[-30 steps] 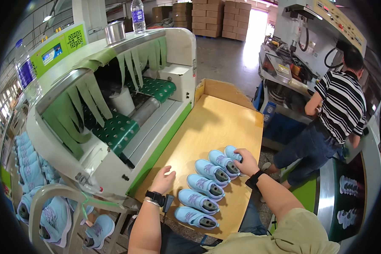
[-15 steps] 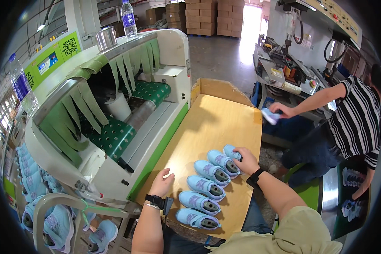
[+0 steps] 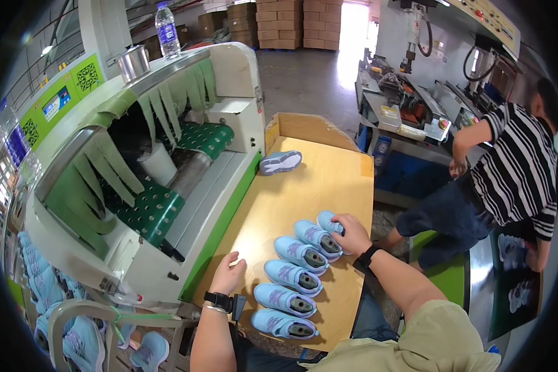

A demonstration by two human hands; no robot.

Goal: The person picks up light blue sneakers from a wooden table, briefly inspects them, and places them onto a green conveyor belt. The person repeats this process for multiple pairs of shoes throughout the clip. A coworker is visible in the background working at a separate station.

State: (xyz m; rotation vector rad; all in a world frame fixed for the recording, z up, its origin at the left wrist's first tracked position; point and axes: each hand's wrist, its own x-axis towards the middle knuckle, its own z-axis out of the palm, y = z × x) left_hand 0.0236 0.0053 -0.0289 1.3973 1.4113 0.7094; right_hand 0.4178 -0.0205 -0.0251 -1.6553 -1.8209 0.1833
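Note:
Light blue shoes, among them a near one point(image 3: 284, 323), stand in a slanting row on the wooden tabletop point(image 3: 328, 173), toes to the left. Dark inserts show in the openings of most of them. At the far end of the row, my right hand point(image 3: 352, 235) has its fingers closed over the heel of the last blue shoe point(image 3: 328, 219), which it partly hides. Left of the row, my left hand point(image 3: 227, 274) is raised by the table's edge, fingers apart, holding nothing. Farther up the table lies a shoe with a grey-and-white sole point(image 3: 280, 162), its sole facing me.
On the left stands a white machine point(image 3: 186, 260) with green strip curtains point(image 3: 115, 164) and a perforated green belt point(image 3: 146, 214). More blue shoes hang on a rack point(image 3: 80, 341) at lower left. A co-worker in a striped shirt point(image 3: 511, 167) bends over a conveyor at right.
The shoe formerly in the co-worker's hand is gone from it, and a shoe now lies on the far tabletop. That co-worker's arm has drawn back. My hands keep nearly the same places.

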